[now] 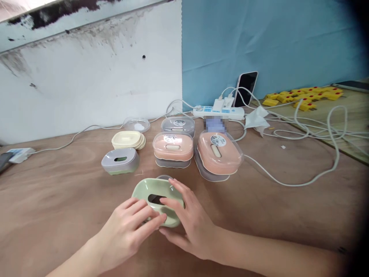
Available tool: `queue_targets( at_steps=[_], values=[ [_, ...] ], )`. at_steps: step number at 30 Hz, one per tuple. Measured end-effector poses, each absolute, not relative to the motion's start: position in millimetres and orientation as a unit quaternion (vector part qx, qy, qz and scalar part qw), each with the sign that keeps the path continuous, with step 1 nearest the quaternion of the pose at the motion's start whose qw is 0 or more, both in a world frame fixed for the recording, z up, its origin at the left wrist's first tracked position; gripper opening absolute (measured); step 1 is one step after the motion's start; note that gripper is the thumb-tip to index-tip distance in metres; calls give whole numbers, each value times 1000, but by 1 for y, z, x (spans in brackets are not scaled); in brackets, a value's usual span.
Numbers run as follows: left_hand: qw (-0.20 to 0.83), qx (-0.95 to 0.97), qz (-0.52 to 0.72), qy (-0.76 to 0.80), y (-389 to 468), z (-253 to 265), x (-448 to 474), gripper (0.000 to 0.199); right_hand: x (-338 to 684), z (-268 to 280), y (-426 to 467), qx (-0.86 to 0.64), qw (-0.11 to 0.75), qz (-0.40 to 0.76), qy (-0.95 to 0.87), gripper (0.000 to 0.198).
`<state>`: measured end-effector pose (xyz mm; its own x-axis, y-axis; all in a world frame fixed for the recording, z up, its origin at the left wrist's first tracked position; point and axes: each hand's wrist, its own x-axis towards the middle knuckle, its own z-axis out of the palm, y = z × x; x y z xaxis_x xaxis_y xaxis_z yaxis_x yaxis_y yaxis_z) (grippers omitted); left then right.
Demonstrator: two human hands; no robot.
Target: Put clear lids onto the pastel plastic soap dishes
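Observation:
A pale green oval soap dish (144,188) with a dark slot in its middle is tilted up between my two hands above the brown table. My left hand (129,225) grips its near left rim, fingers bent over the edge. On the other side, my right hand (194,223) holds the right rim, with the thumb underneath and one finger reaching toward the slot. A clear curved edge (164,177) shows just behind the dish; most of it is hidden. Farther off to the left sits a grey soap dish (118,157) with a green base.
Cream oval inserts (127,139) are stacked behind the grey dish, near a clear lid (137,125). Pink lidded soap boxes (173,148) rest on grey ones. Behind them lie a power strip (219,112), a leaning phone (245,89), white cables (302,184) and yellow blocks (305,94).

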<state>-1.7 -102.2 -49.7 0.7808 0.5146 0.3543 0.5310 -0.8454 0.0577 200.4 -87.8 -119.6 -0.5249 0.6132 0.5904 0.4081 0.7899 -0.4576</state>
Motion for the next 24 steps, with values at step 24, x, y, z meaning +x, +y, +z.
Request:
queue_targets(
  at_steps=[24],
  values=[
    [152,-732,-27,-664,70,-50,-101,23,200,-124,-86,-325,374,265,-827,33]
  ],
)
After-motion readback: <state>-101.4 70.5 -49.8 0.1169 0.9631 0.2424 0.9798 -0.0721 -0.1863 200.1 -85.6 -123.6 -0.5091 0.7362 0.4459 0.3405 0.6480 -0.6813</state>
